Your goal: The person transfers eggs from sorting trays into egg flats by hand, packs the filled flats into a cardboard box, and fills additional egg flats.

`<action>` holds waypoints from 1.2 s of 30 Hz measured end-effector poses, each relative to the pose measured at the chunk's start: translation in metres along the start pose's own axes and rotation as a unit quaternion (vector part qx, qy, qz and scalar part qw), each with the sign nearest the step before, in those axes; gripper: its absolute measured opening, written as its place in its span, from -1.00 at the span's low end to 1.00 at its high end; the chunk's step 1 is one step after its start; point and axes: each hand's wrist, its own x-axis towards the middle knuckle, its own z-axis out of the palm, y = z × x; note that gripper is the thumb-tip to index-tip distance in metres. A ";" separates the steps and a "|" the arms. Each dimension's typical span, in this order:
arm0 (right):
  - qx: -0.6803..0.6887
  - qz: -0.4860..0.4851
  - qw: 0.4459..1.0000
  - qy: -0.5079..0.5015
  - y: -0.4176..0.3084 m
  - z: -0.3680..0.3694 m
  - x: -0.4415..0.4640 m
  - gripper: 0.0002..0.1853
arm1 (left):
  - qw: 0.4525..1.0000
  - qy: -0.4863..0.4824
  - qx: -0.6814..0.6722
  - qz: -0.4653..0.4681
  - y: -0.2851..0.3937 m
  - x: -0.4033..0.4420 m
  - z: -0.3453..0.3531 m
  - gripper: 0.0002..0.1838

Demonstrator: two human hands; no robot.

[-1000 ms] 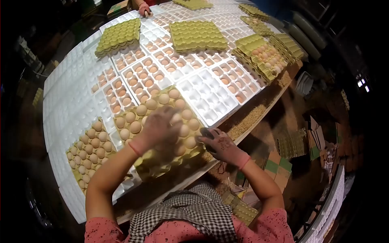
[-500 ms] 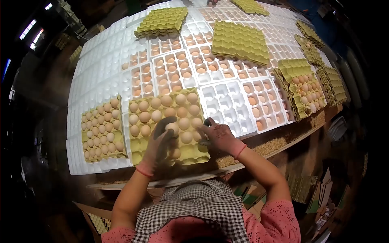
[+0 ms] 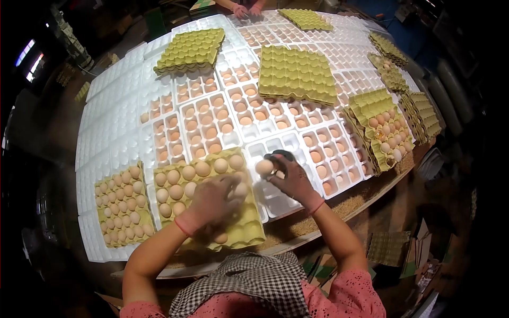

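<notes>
In my right hand [image 3: 292, 181], wearing a dark-coated pink glove, an egg [image 3: 264, 167] is held between thumb and fingers. A second pale shape under those fingers is partly hidden. The hand is over a white foam tray [image 3: 273, 204] with square cells. My left hand [image 3: 214, 199], gloved alike, hovers over a yellow egg tray [image 3: 249, 225]. Its fingers are smeared by motion beside a pale egg [image 3: 241, 190], and whether they grip it is unclear. Eggs fill the back and left of the yellow tray; several front-right cups are bare.
Left stands another yellow tray of eggs [image 3: 123, 204]. Stacked yellow trays [image 3: 297, 74] rest on egg-filled foam trays [image 3: 204, 124]. At right, a yellow tray [image 3: 389, 130] holds eggs, one apparently broken. Another person's hands [image 3: 248, 11] are at the far edge.
My right hand has moved from the yellow tray to above the foam tray, carrying an egg. My left hand has shifted over the tray. The camera view has moved; the other person's hands show more.
</notes>
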 end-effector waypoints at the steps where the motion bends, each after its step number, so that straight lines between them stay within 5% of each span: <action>1: -0.018 0.011 1.000 0.021 0.006 -0.009 0.013 -0.47 | 0.994 0.096 -0.038 0.044 -0.003 0.017 0.000 -0.39; 2: -0.088 0.045 0.995 0.000 0.010 -0.016 0.026 -0.49 | 0.974 0.187 0.003 0.127 0.002 0.042 0.003 -0.67; 5: -0.251 0.099 0.962 -0.049 0.034 -0.019 0.051 -0.53 | 0.977 0.041 0.178 0.111 -0.008 0.125 0.017 -0.54; 8: -0.332 0.118 0.931 -0.098 0.055 -0.021 0.064 -0.58 | 0.989 -0.066 0.122 0.050 -0.005 0.167 0.006 -0.58; 11: -0.185 0.096 0.977 -0.044 0.040 -0.028 0.096 -0.66 | 0.977 0.180 -0.059 0.102 -0.019 0.180 0.003 -0.56; 13: -0.087 0.073 0.992 0.047 0.047 -0.005 0.121 -0.67 | 0.982 0.167 0.006 0.091 -0.040 0.196 0.020 -0.55; 15: -0.145 -0.043 0.983 0.100 0.109 0.045 0.139 -0.69 | 0.983 0.155 0.071 0.074 -0.050 0.195 0.019 -0.55; 17: -0.321 -0.070 0.944 0.015 0.083 0.043 0.136 -0.68 | 0.988 0.128 0.071 0.044 -0.051 0.173 -0.008 -0.58; 19: -0.208 -0.045 0.977 0.011 0.059 0.036 0.132 -0.63 | 0.985 0.167 -0.035 0.024 -0.081 0.146 -0.026 -0.54; 21: -0.088 -0.125 0.986 -0.068 0.003 0.023 0.112 -0.59 | 0.971 0.208 -0.113 -0.011 -0.100 0.110 -0.035 -0.47; 23: -0.179 -0.252 0.937 -0.162 -0.006 0.041 0.093 -0.59 | 0.982 0.164 -0.087 0.012 -0.100 0.078 -0.040 -0.43; 25: -0.215 -0.266 0.922 -0.182 -0.010 0.047 0.084 -0.61 | 0.988 0.119 0.029 0.093 -0.090 0.054 -0.029 -0.37; 27: -0.046 -0.075 0.977 -0.196 -0.022 0.035 0.087 -0.68 | 0.986 0.042 0.110 0.116 -0.076 0.044 -0.020 -0.36; 29: 0.362 0.090 0.920 -0.118 -0.006 0.026 0.076 -0.67 | 0.973 0.082 0.157 0.146 -0.086 0.043 -0.002 -0.38; 31: 0.375 0.106 0.912 -0.129 -0.017 0.020 0.067 -0.67 | 0.965 0.109 0.198 0.135 -0.080 0.043 0.002 -0.38; 32: 0.132 0.021 0.975 -0.179 -0.024 0.020 0.059 -0.64 | 0.969 0.089 0.196 0.125 -0.079 0.042 0.002 -0.38; 33: -0.119 -0.066 0.967 -0.216 -0.048 0.021 0.055 -0.61 | 0.968 0.090 0.196 0.126 -0.085 0.043 0.000 -0.38; 35: -0.276 -0.096 0.908 -0.300 -0.027 0.054 0.045 -0.51 | 0.976 0.141 -0.128 0.104 -0.105 0.042 -0.004 -0.39; 36: -0.240 -0.070 0.925 -0.285 -0.028 0.049 0.044 -0.50 | 0.913 0.113 -0.390 0.034 -0.093 0.029 -0.019 -0.46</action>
